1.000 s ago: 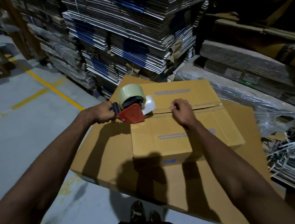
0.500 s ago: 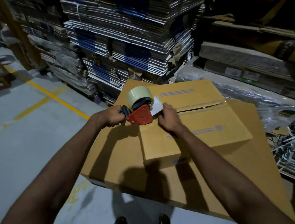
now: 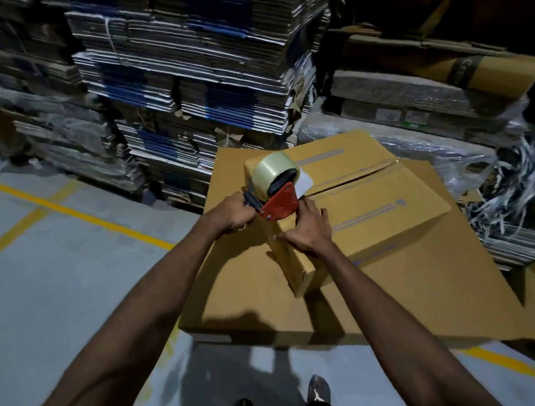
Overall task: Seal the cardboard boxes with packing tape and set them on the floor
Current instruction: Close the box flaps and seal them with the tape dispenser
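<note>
On the left we note grey floor [image 3: 58, 283] marked with yellow lines, and behind it banded stacks of flattened cartons [image 3: 186, 81].

Our left hand [image 3: 233, 215] is wrapped fully round the black handle of the tape dispenser [image 3: 277, 199], fingers curled tight. The dispenser, with its red side plate and one roll of clear tape [image 3: 271, 172], sits at the left end of the box's centre seam.

Our right hand [image 3: 309, 228] is just beside it, over the box's near-left corner. The thumb reaches along the end face and the fingers lie on the top by the red plate. It appears to press the tape's start down, but we cannot tell whether it pinches tape or only holds cardboard.

The cardboard box [image 3: 371, 201] lies on a larger flat carton [image 3: 250, 284] that serves as a bench. Its two top flaps meet with a visible gap; we see no tape along the seam.

Handling, as our judgement: the box looks light and fairly stiff, with thin walls that would dent under hard pressure. The flaps will spring apart unless held down ahead of the dispenser. To lift it, we would take hold of the two short ends, low down, once it is sealed.

Count: one box to seal, one dispenser, one roll, one supporting carton. At far right lie film-wrapped bundles [image 3: 415, 146] and a tangle of loose strapping [image 3: 515, 196].
</note>
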### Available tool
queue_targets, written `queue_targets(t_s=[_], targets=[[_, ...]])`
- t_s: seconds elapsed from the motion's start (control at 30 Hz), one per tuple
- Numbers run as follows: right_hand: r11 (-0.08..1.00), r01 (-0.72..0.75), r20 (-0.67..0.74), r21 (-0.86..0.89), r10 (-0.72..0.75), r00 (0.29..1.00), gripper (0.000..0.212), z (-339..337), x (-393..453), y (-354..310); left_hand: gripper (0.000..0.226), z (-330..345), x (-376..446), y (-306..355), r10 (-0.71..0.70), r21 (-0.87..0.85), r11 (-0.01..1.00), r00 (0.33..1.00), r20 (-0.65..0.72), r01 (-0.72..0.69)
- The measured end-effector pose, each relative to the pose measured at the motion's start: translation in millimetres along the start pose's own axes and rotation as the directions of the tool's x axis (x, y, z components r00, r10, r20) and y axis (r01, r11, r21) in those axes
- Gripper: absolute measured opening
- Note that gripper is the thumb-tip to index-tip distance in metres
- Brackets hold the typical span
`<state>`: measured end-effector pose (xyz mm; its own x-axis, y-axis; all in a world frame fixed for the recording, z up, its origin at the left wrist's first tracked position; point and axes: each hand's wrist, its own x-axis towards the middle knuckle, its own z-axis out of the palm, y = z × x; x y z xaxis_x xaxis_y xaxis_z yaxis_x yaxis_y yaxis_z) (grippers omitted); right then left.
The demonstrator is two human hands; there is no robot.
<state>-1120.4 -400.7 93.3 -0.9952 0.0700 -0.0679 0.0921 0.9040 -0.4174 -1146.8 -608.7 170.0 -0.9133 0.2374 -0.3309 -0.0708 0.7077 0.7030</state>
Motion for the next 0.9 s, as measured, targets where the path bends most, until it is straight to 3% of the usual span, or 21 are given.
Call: queue_targets(t_s=[0.13,0.4,0.63,0.77,0.9], targets=[[0.991,-0.014,0.006,0.135,0.013,1.000,0.063,-22.4,-10.5,-11.1,0.004,3.1,0.2,-5.2,0.051,-0.012,0.999,0.999,-0.003,-0.051],[0.987,-0.049,0.071,0.153,0.038,0.997,0.044,-56.5,-6.0,19.7,0.011,27.8,7.2,6.9,0.030,-0.063,0.998,0.998,0.060,-0.027],[0.974,-0.032,0.033,0.224,0.025,0.999,0.051,-41.4,1.9,50.7,0.007,50.2,8.3,26.5,0.036,-0.117,0.993,0.997,0.072,-0.028],[0.994,0.044,-0.041,0.102,-0.040,0.998,0.086,-24.1,6.5,55.2,0.009,50.6,3.3,22.1,0.011,-0.151,0.988,0.998,0.062,-0.001],[0.998,0.058,-0.061,-0.012,-0.059,0.996,0.085,-15.6,13.1,57.0,0.007,55.2,5.4,17.0,0.035,-0.120,0.992,0.999,0.017,-0.032]])
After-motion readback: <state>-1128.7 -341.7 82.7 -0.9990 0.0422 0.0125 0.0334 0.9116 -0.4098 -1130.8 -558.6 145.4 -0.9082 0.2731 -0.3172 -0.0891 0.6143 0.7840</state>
